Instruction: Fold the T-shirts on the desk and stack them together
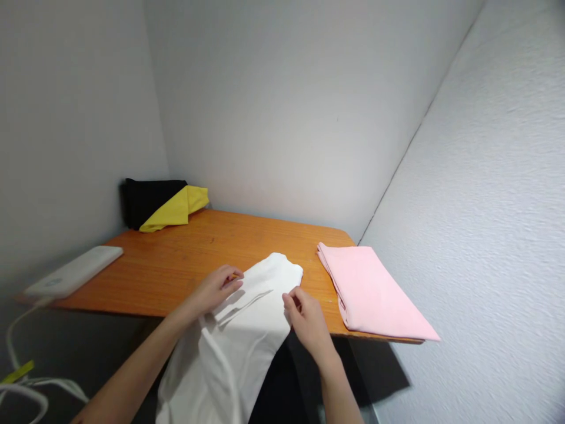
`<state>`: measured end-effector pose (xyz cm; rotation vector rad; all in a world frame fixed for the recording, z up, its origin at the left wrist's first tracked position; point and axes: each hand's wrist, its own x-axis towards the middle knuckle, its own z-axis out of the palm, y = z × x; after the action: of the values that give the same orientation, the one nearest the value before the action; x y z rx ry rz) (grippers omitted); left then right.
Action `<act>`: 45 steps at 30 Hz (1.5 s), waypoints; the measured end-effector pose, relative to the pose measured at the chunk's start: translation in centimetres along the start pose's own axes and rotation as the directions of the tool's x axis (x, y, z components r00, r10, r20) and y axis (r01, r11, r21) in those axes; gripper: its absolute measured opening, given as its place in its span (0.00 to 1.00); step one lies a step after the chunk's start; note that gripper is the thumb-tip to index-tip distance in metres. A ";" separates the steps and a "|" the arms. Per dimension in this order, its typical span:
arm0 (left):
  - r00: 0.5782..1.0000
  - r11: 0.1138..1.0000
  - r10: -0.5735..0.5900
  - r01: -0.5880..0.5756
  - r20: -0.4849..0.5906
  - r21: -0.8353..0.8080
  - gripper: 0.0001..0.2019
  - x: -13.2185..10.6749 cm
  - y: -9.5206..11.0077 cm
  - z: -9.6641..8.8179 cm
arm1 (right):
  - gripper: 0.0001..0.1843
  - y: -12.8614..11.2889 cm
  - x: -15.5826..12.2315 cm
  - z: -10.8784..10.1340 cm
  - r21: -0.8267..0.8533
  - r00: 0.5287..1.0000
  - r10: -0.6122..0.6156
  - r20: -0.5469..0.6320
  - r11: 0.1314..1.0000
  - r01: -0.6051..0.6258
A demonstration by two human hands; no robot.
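A white garment lies partly on the front of the wooden table and hangs over its near edge toward me. My left hand rests on the garment's left side with fingers closed together on the cloth. At the garment's right edge, my right hand pinches the fabric with curled fingers.
A folded pink cloth lies at the table's right end by the wall. Black cloth and yellow cloth sit in the far left corner. A white flat device with a cable lies at the left edge.
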<state>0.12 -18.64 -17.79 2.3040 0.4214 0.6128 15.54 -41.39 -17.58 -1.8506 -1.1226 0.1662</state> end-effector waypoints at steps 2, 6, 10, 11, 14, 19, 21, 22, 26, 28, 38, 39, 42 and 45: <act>1.000 0.998 -0.016 0.015 0.013 0.058 0.15 0.4 -0.1 1.3 | 0.20 0.7 0.0 1.2 -0.152 0.998 0.015 -0.063 0.988 -0.025; 0.996 0.991 -0.088 0.085 0.029 0.103 0.12 0.2 1.2 2.2 | 0.18 1.2 0.4 2.3 -0.258 0.993 0.021 -0.115 0.965 -0.050; 0.993 0.998 0.011 -0.018 0.120 0.054 0.07 -1.1 3.9 3.0 | 0.17 0.5 1.7 3.1 -0.210 0.986 0.078 -0.144 0.972 -0.108; 0.989 0.997 0.059 -0.066 0.134 0.045 0.06 -1.6 4.6 3.3 | 0.18 0.3 2.1 3.3 -0.194 0.985 0.095 -0.146 0.973 -0.122; 0.980 0.989 0.146 -0.148 0.138 0.005 0.04 -3.3 6.0 4.2 | 0.20 0.3 2.9 3.9 -0.159 0.987 0.109 -0.117 0.979 -0.127; 0.997 0.956 -0.024 0.046 0.079 -0.289 0.14 -4.0 5.3 5.3 | 0.19 0.4 2.5 4.2 0.230 0.998 0.053 0.038 0.971 -0.060; 0.987 0.880 -0.141 0.159 0.074 -0.448 0.19 -3.7 4.8 5.7 | 0.22 -0.2 1.7 4.3 0.488 0.993 0.045 0.113 0.868 -0.095; 0.982 0.843 -0.176 0.188 0.073 -0.504 0.20 -3.5 4.7 5.8 | 0.23 -0.6 1.2 4.3 0.585 0.989 0.043 0.145 0.802 -0.121; 0.977 0.807 -0.210 0.159 -0.026 -0.569 0.20 -3.5 5.6 5.5 | 0.25 -2.5 -0.7 4.1 0.714 0.987 0.010 0.162 0.689 -0.124; 0.975 0.782 -0.221 0.167 -0.017 -0.601 0.20 -3.8 6.4 4.9 | 0.23 -3.2 -1.4 3.7 0.702 0.990 -0.017 0.142 0.707 -0.089; 0.998 0.816 -0.054 0.036 -0.014 -0.577 0.09 -7.7 10.4 4.4 | 0.20 -6.3 -3.6 2.7 0.458 0.994 -0.041 0.106 0.889 -0.012; 0.997 0.820 -0.062 0.031 -0.035 -0.572 0.09 -8.1 10.6 4.6 | 0.20 -6.5 -3.9 2.7 0.482 0.993 -0.034 0.116 0.876 -0.026; 0.996 0.757 -0.089 0.080 0.018 -0.648 0.13 -8.9 10.9 4.5 | 0.21 -7.0 -4.6 2.5 0.576 0.983 -0.029 0.183 0.813 -0.083; 0.995 0.682 -0.075 0.103 0.070 -0.724 0.14 -9.4 11.0 4.0 | 0.22 -6.9 -5.3 2.2 0.634 0.967 -0.037 0.252 0.761 -0.136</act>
<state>-4.22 -32.80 -15.44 1.5053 0.2072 0.5569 7.03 -42.99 -15.20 -1.2439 -1.0070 0.7490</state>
